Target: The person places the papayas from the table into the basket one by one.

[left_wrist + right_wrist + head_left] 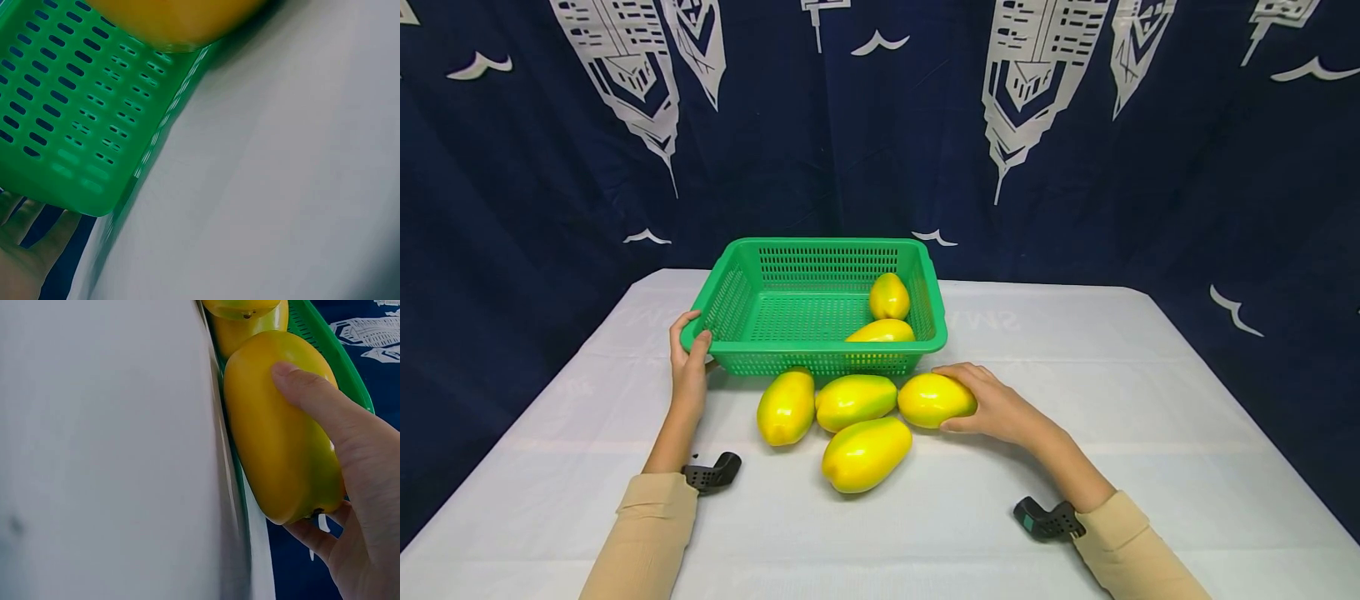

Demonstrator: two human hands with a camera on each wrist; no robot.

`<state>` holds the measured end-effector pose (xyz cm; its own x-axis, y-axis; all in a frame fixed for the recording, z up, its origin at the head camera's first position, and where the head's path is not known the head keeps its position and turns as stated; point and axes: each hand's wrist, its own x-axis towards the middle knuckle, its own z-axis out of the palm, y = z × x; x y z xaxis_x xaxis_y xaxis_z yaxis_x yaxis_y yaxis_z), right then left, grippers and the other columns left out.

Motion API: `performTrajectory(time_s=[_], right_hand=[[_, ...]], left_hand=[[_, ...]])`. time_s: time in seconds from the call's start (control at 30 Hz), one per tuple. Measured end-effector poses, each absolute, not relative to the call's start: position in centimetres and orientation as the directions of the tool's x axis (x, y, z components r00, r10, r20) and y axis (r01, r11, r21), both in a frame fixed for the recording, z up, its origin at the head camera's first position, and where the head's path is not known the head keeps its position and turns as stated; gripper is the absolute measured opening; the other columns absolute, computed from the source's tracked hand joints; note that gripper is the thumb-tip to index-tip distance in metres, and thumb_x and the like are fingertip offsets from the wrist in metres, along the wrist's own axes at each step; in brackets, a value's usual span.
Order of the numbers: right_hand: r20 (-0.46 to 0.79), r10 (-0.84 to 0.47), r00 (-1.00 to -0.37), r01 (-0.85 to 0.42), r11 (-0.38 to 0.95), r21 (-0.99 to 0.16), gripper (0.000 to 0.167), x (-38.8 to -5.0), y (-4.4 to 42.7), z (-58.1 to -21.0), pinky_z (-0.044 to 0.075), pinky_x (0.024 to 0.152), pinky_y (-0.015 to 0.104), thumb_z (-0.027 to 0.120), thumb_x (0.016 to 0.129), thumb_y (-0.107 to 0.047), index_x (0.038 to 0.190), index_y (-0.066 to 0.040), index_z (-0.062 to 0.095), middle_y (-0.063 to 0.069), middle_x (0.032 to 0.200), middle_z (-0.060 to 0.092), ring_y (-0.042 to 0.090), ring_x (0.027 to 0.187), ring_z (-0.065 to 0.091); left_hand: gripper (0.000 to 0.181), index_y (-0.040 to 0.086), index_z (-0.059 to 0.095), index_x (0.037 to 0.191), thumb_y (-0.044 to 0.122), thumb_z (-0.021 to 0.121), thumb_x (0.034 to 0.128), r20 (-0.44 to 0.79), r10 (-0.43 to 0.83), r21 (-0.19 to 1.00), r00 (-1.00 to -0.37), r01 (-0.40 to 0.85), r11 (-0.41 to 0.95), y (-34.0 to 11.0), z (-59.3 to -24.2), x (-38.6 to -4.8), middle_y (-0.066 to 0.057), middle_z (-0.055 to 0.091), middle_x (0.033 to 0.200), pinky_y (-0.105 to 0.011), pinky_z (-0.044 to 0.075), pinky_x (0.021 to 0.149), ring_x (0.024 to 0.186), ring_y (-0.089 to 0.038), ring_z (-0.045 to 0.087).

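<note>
Crosswise outside the basket's (775,347) near-right corner, a yellow fruit (928,402) is held by the right grip (992,404); the near-left, by the left grip (689,358).

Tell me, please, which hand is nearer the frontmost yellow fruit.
Right: the right hand grips another fruit behind and right of the frontmost fruit; the left hand, holding the basket, is farther off, behind and left.

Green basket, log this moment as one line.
left hand: holds green basket | right hand: grips rightmost yellow fruit | inside basket: two fruits | outside: three more fruits
</note>
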<state>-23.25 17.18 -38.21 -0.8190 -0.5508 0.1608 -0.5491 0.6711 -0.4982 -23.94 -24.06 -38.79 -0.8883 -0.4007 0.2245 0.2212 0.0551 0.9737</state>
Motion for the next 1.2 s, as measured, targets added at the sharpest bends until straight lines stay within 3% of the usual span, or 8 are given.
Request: performTrajectory(time_s=[1.2], right_hand=[[0.106,-0.546,-0.831,-0.519,0.692,-0.501,0.073,-23.18,17.4,-37.56,0.04,0.091,0.046,0.073,0.069,-0.048,0.131,-0.023,0.045,0.002,0.127,0.05,0.021,0.114,0.046]], left_hand=[[0.039,0.028,0.032,0.132,0.025,0.038,0.0934,0.232,-0.396,0.972,-0.888,0.224,0.067,-24.09,-38.84,-24.01,0.001,0.036,0.122,-0.032,0.037,0.082,0.104,-0.015,0.04]])
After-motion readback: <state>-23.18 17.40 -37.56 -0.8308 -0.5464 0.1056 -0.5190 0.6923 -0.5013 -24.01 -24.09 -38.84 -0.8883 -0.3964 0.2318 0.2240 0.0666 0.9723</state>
